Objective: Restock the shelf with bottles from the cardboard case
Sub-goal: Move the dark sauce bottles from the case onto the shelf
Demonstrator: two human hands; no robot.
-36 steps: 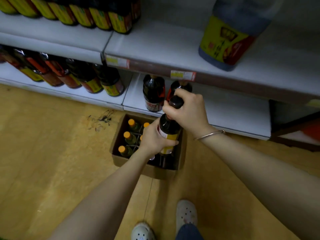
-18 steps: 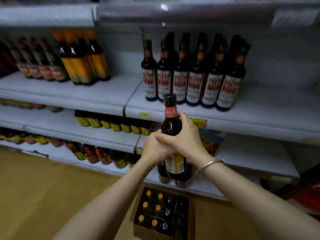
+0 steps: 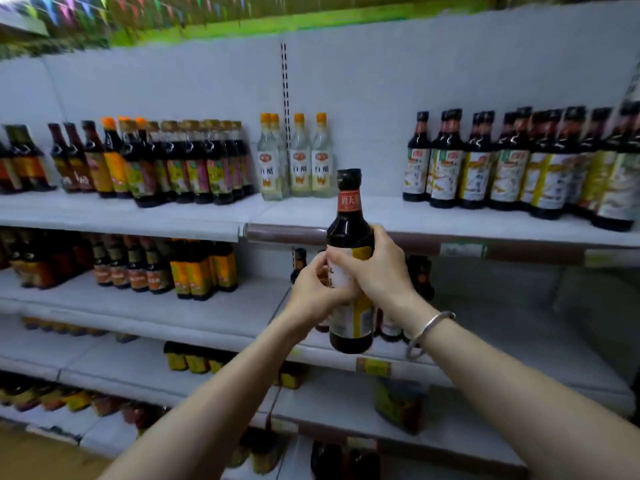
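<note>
Bottle (image 3: 349, 237) raised to upper shelf (image 3: 450, 233) level (upright); left hand (image 3: 313, 292) and right hand (image 3: 377, 268) both grasp it.

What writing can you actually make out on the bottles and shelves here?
"海天", partly blurred, on the red neck band of the dark glass bottle held in both hands.
"白醋" on the cream labels of the clear orange-capped bottles on the upper shelf.
White-labelled dark bottles at right: too blurred to read.
Shelf-edge price tags: too small to read.
</note>
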